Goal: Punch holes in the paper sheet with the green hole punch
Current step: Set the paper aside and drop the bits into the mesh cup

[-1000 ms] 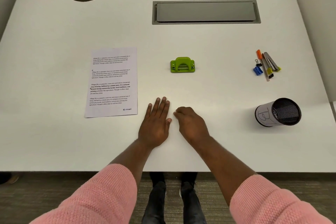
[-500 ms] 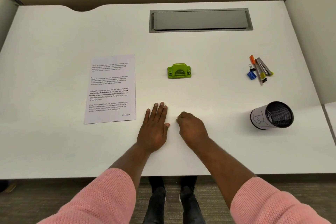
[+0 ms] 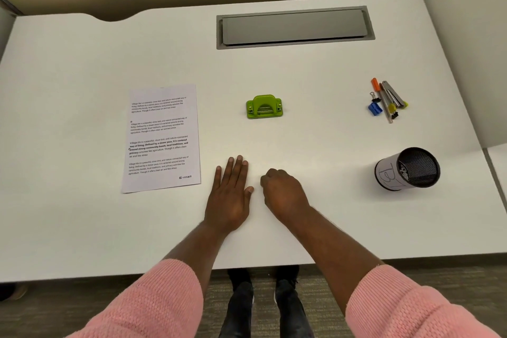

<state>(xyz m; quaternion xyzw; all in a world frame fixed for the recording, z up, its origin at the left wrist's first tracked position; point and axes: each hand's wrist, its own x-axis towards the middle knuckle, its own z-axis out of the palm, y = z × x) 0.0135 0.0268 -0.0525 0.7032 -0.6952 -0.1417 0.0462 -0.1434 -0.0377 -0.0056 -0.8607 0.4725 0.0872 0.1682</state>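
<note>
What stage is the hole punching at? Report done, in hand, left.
Done: nothing; the white printed paper sheet lies flat, apart from the green plastic hole punch. In hand: nothing; the left hand rests flat and the right hand curled on the white desk. Left: bring sheet and punch together, then press.

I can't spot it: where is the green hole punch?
The hole punch sits mid-desk, right of the paper sheet and beyond both resting hands, untouched.

I wore a pink ribbed-knit sweater (image 3: 153, 304), its sleeves pushed up to leave my forearms bare. Dark trousers (image 3: 241, 307) and dark shoes (image 3: 286, 273) showed below; my hands carried no rings.
</note>
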